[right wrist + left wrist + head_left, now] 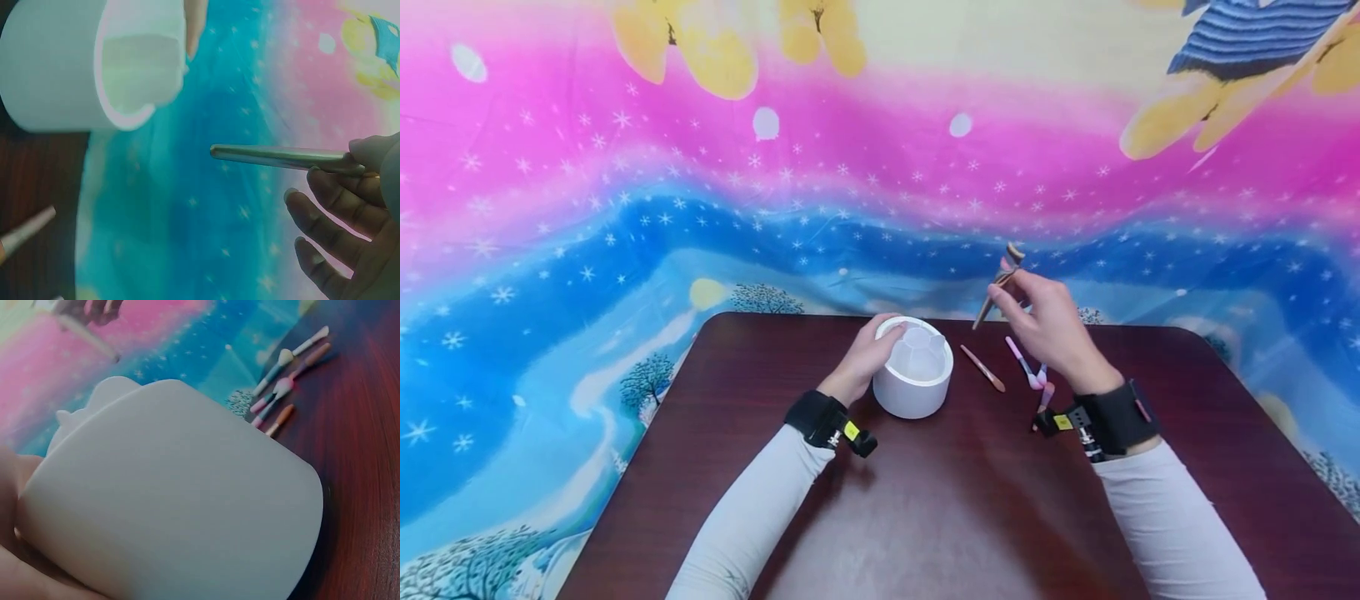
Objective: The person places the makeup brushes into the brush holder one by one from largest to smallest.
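Note:
My left hand (859, 364) grips a white round brush holder (912, 402) at its left side, the thumb over the rim. Clear dividers split the holder's inside, and one rises above the rim in the left wrist view. Up to the right of the holder, my right hand (1054, 329) pinches a makeup brush (281, 156) between thumb and fingers. Its bristle end is uppermost in the head view, and the narrow handle end points down. In the right wrist view, the handle tip faces toward the holder's opening, with a gap between them.
Several makeup brushes lie on the dark wooden table (895, 517) right of the holder: a single brush (982, 369) close to it, and a pink-handled brush (1019, 360) among others beneath my right wrist. A colourful printed cloth (880, 192) hangs behind the table's far edge.

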A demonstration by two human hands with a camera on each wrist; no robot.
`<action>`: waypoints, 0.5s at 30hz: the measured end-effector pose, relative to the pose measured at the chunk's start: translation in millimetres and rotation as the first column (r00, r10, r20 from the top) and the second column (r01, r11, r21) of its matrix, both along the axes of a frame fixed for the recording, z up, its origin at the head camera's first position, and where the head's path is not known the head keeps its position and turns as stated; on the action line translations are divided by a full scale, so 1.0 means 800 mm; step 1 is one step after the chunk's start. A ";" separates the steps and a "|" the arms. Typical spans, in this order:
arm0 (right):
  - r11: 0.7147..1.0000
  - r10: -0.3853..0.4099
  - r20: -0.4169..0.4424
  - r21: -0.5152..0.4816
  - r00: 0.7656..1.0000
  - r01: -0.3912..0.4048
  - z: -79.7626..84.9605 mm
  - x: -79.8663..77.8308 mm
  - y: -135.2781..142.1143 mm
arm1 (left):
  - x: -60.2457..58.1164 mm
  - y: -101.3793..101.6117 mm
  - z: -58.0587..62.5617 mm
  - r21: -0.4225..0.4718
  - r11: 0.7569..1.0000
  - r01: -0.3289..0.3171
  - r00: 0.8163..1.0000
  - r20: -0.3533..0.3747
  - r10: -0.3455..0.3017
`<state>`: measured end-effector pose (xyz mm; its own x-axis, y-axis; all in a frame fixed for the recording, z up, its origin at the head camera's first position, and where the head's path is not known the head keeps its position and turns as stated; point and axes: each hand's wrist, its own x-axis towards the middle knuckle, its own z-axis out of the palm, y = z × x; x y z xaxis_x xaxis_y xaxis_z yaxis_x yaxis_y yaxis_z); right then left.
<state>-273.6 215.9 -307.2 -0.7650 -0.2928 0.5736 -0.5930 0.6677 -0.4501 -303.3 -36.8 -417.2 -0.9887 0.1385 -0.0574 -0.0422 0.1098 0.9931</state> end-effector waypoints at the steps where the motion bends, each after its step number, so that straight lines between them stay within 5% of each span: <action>1: 1.000 0.004 0.005 -0.003 1.000 -0.004 -0.004 -0.001 -0.005 | 0.001 0.001 0.000 -0.015 1.000 -0.005 1.000 -0.004 0.005; 15: 0.997 0.063 0.033 -0.044 0.997 -0.062 -0.031 -0.017 -0.043 | 0.013 0.012 -0.008 -0.092 0.992 -0.089 0.994 -0.078 0.082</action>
